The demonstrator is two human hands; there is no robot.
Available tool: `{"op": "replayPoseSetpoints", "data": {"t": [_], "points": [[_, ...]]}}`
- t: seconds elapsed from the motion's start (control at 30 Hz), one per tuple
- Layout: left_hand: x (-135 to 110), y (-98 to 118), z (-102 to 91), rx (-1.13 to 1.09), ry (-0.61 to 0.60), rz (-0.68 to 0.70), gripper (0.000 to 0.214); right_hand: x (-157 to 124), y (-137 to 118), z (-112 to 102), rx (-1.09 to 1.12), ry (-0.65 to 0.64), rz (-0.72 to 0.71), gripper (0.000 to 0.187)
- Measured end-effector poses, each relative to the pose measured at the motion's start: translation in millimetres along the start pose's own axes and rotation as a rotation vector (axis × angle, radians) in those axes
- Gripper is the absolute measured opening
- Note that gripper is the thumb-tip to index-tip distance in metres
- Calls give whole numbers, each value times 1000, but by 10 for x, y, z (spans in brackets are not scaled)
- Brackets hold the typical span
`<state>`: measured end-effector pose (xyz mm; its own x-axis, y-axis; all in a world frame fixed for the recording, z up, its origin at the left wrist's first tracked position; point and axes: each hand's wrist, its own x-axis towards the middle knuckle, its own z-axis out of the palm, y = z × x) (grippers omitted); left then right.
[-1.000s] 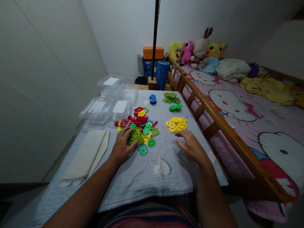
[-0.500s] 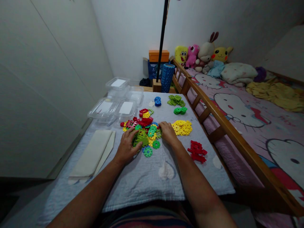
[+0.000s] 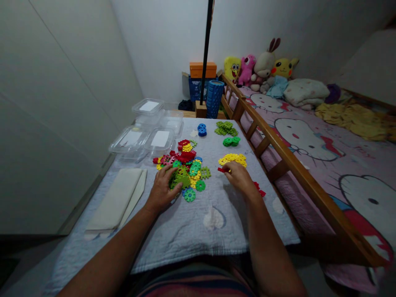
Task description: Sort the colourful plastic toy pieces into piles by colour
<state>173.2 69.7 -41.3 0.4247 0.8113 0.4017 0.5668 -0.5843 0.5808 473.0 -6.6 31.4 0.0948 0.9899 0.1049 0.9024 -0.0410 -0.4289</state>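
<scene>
My right hand [image 3: 237,175] pinches a red plastic building piece [image 3: 221,169] above the cloth, between the mixed pile and the yellow pieces [image 3: 234,158]. With thumb and fingers apart, my left hand [image 3: 163,187] rests against the left side of the mixed pile, touching olive-green square pieces [image 3: 181,179]. Red, yellow, blue and green pieces lie jumbled there, with a round green gear-shaped piece [image 3: 189,195] at the near edge. Part of a red group [image 3: 260,189] shows beyond my right forearm, which hides the rest of it.
Sorted blue [image 3: 202,130], light-green [image 3: 225,128] and green pieces [image 3: 232,141] sit at the far right of the table. Clear lidded boxes [image 3: 130,140] stand at the back left, a folded beige cloth [image 3: 116,202] nearer. A wooden bed rail [image 3: 278,159] runs along the right.
My right hand has left the mixed pile and moved right, carrying a red piece. My left hand stays at the pile. The whole view has shifted slightly.
</scene>
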Motion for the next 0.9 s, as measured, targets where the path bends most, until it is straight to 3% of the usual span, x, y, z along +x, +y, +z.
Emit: {"op": "replayPoseSetpoints", "data": {"t": [0.13,0.27,0.53,0.73,0.9], "points": [[4,-4,6,-4,-11,3,51,-360,262,-187,-42,-22,30,19],[10,4,1,-3,-10,0,51,-603,418,-207,-135,-70,77,22],[-1,11,-5,1,-18,-12,52,-679,513,-128,-161,-52,75,35],[9,16,-8,-14,-15,-11,51,-509,262,-119,-132,-42,9,30],[15,39,-37,-18,-34,-16,50,-179,-163,140,-57,-150,-141,28]]}}
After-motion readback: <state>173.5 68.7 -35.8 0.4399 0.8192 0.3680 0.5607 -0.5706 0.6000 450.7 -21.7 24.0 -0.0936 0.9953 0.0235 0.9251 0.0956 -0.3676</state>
